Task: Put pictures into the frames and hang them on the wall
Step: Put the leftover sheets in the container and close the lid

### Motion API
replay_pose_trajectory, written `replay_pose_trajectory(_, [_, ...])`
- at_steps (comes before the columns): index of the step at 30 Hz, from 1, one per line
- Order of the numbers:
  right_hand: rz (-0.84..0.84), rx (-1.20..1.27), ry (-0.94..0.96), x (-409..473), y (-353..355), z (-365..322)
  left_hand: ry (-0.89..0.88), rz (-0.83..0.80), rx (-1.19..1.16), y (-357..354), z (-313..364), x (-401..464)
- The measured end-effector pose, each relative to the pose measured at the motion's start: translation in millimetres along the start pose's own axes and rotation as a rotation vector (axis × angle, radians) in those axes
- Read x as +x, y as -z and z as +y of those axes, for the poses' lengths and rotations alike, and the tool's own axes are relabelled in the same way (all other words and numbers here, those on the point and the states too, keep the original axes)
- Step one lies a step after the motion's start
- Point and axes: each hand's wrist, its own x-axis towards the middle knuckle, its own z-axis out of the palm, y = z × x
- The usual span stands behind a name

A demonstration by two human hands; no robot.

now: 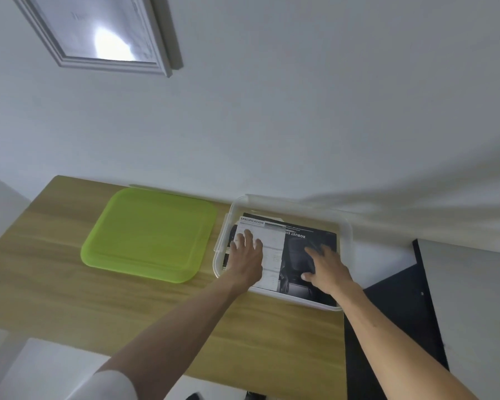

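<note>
green lid [149, 235] on wooden table [55, 284]

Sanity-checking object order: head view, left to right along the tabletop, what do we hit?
Green lid → left hand on the white specification sheet → right hand on the dark printed picture; both papers lie in the clear plastic box.

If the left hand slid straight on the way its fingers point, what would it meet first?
The left hand lies on the white printed sheet, fingers pointing toward the wall. Going on, it would probably meet the far wall of the clear bin first, though depth is unclear.
</note>
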Motion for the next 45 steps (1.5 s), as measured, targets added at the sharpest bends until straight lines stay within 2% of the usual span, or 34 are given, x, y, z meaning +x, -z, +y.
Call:
replay_pose_trajectory(3, [-0.068,0.064,0.007,4.7,-17.4,-1.0,-0.003,-0.191,-0.122,-10.7,-7.2,4.7])
replay_pose_trajectory(5, [-0.088,0.078,0.001,4.7,-27.3,-1.7,0.029,-0.248,-0.19,-15.1,-11.8,5.8])
replay_pose_trajectory(13, [-0.078,0.024,0.004,3.5,-22.3,-5.6,0.04,-0.229,-0.242,-11.6,-13.9,2.4])
replay_pose_trajectory(16, [-0.008,0.012,0.01,5.4,-11.7,-14.2,0.003,-0.132,-0.262,-6.2,-18.0,0.3])
replay_pose_trajectory(24, [0.227,0.043,0.108,22.2,26.0,-74.7,-0.069,0.295,-0.456,28.7,-70.3,4.6])
replay_pose_trajectory(28, [0.314,0.067,0.176,30.2,39.6,-128.8,0.008,0.347,-0.492,44.6,-134.2,7.5])
replay_pose_trajectory(33, [0.365,0.085,0.267,44.1,44.9,-206.9,0.144,0.282,-0.482,44.5,-228.3,8.9])
replay_pose_trajectory(38, [0.255,0.124,0.246,57.2,23.5,-278.1,0.31,0.17,-0.455,23.9,-313.3,3.1])
replay_pose_trajectory(42, [0.03,0.246,0.036,64.5,-9.2,-317.4,0.438,0.051,-0.463,3.8,-367.3,-7.0])
replay_pose_trajectory(45, [-0.051,0.268,-0.133,66.4,-34.0,-330.4,0.532,-0.021,-0.494,-9.4,-397.4,-11.6])
